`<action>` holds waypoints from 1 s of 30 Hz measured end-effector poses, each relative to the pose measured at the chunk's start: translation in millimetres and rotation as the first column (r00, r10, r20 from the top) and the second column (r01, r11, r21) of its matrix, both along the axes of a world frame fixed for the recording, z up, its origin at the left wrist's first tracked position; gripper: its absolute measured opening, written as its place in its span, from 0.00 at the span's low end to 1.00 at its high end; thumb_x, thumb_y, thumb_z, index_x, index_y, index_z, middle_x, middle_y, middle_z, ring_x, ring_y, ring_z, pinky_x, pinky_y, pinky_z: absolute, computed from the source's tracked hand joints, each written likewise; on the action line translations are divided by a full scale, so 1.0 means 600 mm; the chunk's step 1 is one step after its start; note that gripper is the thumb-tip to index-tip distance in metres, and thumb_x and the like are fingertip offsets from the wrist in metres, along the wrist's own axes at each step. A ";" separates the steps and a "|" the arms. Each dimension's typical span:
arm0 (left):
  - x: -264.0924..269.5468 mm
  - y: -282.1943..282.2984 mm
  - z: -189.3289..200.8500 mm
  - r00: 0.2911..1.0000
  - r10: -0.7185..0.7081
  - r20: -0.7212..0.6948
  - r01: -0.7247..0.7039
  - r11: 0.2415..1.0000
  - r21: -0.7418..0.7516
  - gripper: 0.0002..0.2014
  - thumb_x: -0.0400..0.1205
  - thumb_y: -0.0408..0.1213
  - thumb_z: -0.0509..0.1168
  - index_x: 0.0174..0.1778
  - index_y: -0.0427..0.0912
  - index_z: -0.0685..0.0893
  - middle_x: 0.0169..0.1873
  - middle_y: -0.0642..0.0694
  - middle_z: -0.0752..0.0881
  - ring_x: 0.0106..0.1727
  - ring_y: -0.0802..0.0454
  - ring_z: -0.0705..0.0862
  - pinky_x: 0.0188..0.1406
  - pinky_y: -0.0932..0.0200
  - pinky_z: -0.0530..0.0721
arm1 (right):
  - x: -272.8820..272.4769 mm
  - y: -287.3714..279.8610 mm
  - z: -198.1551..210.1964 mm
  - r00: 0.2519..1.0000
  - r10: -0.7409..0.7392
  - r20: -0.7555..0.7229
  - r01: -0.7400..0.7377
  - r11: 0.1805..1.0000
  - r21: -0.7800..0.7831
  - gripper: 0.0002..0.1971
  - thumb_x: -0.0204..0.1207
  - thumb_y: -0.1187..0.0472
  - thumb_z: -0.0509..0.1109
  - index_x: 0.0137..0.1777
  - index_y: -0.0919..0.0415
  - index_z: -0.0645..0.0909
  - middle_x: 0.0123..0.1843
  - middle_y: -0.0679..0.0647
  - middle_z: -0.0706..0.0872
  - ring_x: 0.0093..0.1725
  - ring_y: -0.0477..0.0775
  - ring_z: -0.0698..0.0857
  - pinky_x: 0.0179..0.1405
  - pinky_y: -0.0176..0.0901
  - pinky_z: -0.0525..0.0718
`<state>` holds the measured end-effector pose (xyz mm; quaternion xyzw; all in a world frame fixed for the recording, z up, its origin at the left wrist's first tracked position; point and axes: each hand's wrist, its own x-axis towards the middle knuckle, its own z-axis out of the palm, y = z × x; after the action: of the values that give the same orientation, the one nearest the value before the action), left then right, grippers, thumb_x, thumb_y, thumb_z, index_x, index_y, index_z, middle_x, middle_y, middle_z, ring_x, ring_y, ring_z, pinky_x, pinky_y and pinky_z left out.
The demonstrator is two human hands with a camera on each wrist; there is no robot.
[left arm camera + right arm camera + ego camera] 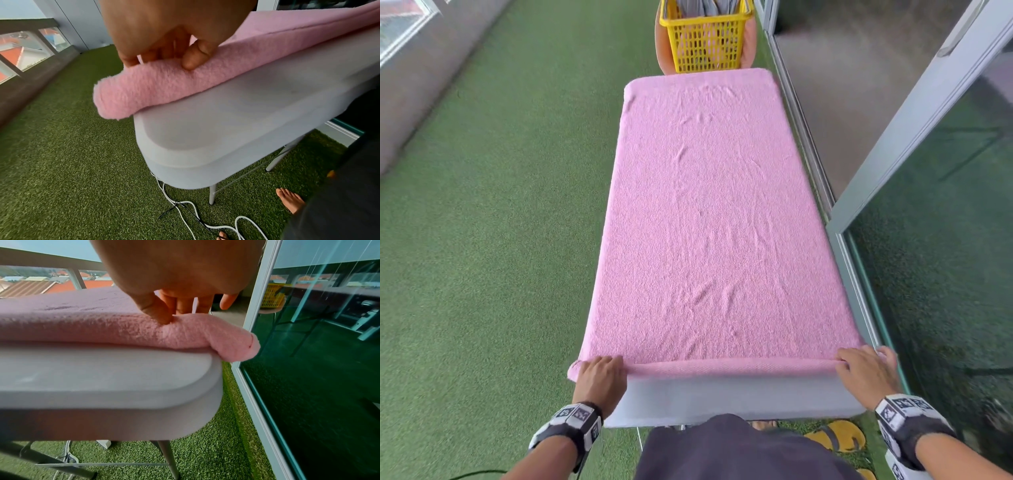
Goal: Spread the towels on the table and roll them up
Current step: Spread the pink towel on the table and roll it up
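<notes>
A pink towel (709, 212) lies spread flat over nearly the whole grey table (722, 397). Its near edge is turned over into a thin roll (729, 368) along the table's front. My left hand (601, 371) grips the roll's left end, thumb and fingers curled round the pink towel (156, 84). My right hand (866, 368) pinches the roll's right end, where the pink towel (127, 331) hangs a little past the table corner (205, 386). In the wrist views each thumb presses into the cloth.
A yellow basket (705, 37) holding grey cloth stands on an orange stool beyond the table's far end. A glass sliding door (928, 240) runs close along the right. Green artificial turf (482, 240) covers the floor on the left. White cables (185, 211) lie under the table.
</notes>
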<state>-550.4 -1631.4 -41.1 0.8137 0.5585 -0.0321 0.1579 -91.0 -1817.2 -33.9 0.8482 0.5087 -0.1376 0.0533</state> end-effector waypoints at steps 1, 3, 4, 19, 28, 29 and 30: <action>0.000 0.002 0.002 1.000 0.027 0.001 -0.027 1.000 0.002 0.07 0.81 0.38 0.52 0.39 0.47 0.74 0.30 0.55 0.79 0.31 0.53 0.77 0.41 0.52 0.77 | 0.003 0.000 0.000 1.000 -0.001 -0.005 0.001 1.000 0.011 0.08 0.77 0.55 0.63 0.37 0.44 0.74 0.31 0.38 0.78 0.40 0.42 0.77 0.55 0.45 0.60; 0.004 0.005 0.005 0.998 0.054 0.007 -0.055 0.997 0.053 0.06 0.76 0.32 0.61 0.46 0.44 0.74 0.36 0.51 0.79 0.35 0.50 0.76 0.42 0.49 0.78 | 0.004 0.000 0.004 1.000 -0.019 -0.024 0.021 0.995 0.099 0.06 0.74 0.58 0.66 0.42 0.44 0.75 0.36 0.39 0.78 0.41 0.47 0.78 0.51 0.45 0.60; 0.007 0.004 0.005 0.999 0.051 -0.016 -0.050 0.996 0.068 0.09 0.72 0.30 0.64 0.46 0.44 0.75 0.36 0.49 0.78 0.36 0.49 0.75 0.41 0.48 0.79 | 0.002 0.000 0.007 0.999 -0.027 -0.024 0.030 0.991 0.131 0.05 0.71 0.59 0.67 0.42 0.46 0.76 0.38 0.41 0.77 0.41 0.50 0.78 0.49 0.46 0.63; 0.011 0.001 0.012 1.000 -0.025 0.011 0.025 0.999 0.046 0.10 0.68 0.24 0.68 0.36 0.45 0.82 0.32 0.53 0.84 0.33 0.53 0.79 0.34 0.57 0.80 | -0.007 0.016 0.012 0.985 -0.023 -0.172 0.041 0.994 0.102 0.14 0.74 0.66 0.68 0.56 0.52 0.86 0.52 0.44 0.87 0.53 0.49 0.81 0.58 0.47 0.73; 0.019 0.008 0.016 0.996 -0.024 -0.087 0.029 0.998 0.056 0.20 0.61 0.21 0.68 0.44 0.44 0.76 0.35 0.49 0.78 0.34 0.51 0.74 0.33 0.53 0.81 | -0.002 0.020 0.016 0.991 -0.020 -0.132 0.030 0.997 0.072 0.16 0.70 0.65 0.70 0.42 0.44 0.68 0.39 0.41 0.73 0.40 0.47 0.74 0.44 0.44 0.71; 0.021 0.008 0.018 0.993 -0.054 -0.102 0.060 0.996 0.061 0.23 0.57 0.18 0.69 0.41 0.44 0.75 0.33 0.49 0.77 0.31 0.51 0.73 0.29 0.53 0.81 | -0.005 0.021 0.015 0.989 -0.016 -0.145 0.027 0.997 0.069 0.19 0.68 0.69 0.70 0.36 0.44 0.66 0.35 0.42 0.71 0.36 0.47 0.72 0.37 0.43 0.69; 0.023 0.006 0.017 0.992 -0.077 -0.101 0.083 0.995 0.056 0.25 0.54 0.16 0.70 0.40 0.44 0.73 0.31 0.49 0.76 0.29 0.51 0.73 0.26 0.54 0.81 | -0.010 0.022 0.012 0.987 0.016 -0.159 -0.003 0.997 0.080 0.24 0.66 0.72 0.70 0.32 0.44 0.62 0.32 0.43 0.69 0.33 0.47 0.70 0.32 0.42 0.66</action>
<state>-536.6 -1628.0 -31.2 0.8372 0.5334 -0.0616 0.1042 -97.3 -1804.2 -26.4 0.8335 0.5204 -0.1846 -0.0206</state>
